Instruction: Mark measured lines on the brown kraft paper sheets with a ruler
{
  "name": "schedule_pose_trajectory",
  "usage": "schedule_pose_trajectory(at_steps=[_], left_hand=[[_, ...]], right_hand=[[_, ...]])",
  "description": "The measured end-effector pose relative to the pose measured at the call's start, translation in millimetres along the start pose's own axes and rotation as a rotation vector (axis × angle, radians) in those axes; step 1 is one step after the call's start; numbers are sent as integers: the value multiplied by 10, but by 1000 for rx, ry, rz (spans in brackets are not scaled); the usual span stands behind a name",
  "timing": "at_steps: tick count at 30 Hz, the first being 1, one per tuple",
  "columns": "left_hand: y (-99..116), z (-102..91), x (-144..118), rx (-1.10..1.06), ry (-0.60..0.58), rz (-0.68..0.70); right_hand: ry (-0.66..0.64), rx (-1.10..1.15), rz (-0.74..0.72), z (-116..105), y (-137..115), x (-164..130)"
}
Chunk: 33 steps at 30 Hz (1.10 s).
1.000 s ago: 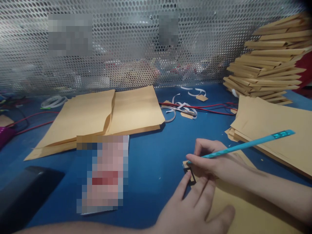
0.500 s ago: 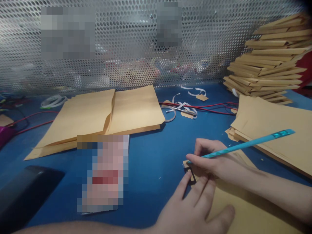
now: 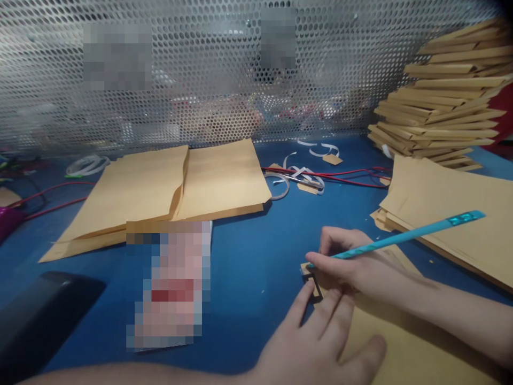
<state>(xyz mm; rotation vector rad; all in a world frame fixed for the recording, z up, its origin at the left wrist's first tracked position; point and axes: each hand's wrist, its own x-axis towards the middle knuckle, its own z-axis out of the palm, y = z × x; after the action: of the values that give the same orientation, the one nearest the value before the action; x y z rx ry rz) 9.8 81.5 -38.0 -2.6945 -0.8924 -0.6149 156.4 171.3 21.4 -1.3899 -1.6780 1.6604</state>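
Observation:
A teal pencil (image 3: 401,240) is pinched in my right hand (image 3: 356,267), slanting up to the right. Its lower end reaches a corner of a brown envelope (image 3: 417,342) lying under both hands. My left hand (image 3: 316,342) lies spread on that envelope, fingers apart. One of its fingertips presses on a small black rectangular frame (image 3: 317,293) with an open middle, set at the envelope's corner. What the pencil tip marks is hidden by my fingers.
Brown envelopes (image 3: 140,187) lie at the back left, above a blurred-out pinkish sheet (image 3: 172,315). More envelopes (image 3: 452,208) lie at right, before a tall stack (image 3: 436,112). White strips (image 3: 300,172) and red cords (image 3: 344,174) lie behind. A dark object (image 3: 52,315) sits at left.

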Motion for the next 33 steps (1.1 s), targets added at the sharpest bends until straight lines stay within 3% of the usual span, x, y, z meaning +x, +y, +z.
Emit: schedule_pose_trajectory(at_steps=[4, 9, 12, 17, 21, 33], left_hand=[[3, 1, -3, 4, -49, 15], [0, 2, 9, 2, 1, -1], [-3, 1, 8, -9, 15, -8], [-12, -13, 0, -19, -64, 25], [-11, -18, 4, -11, -21, 6], [-3, 1, -6, -19, 17, -9]], right_hand=[[0, 49, 2, 6, 46, 20], [129, 40, -23, -13, 101, 29], [91, -11, -25, -26, 99, 22], [32, 85, 5, -25, 96, 10], [9, 115, 26, -12, 74, 1], [69, -66, -28, -30, 95, 21]])
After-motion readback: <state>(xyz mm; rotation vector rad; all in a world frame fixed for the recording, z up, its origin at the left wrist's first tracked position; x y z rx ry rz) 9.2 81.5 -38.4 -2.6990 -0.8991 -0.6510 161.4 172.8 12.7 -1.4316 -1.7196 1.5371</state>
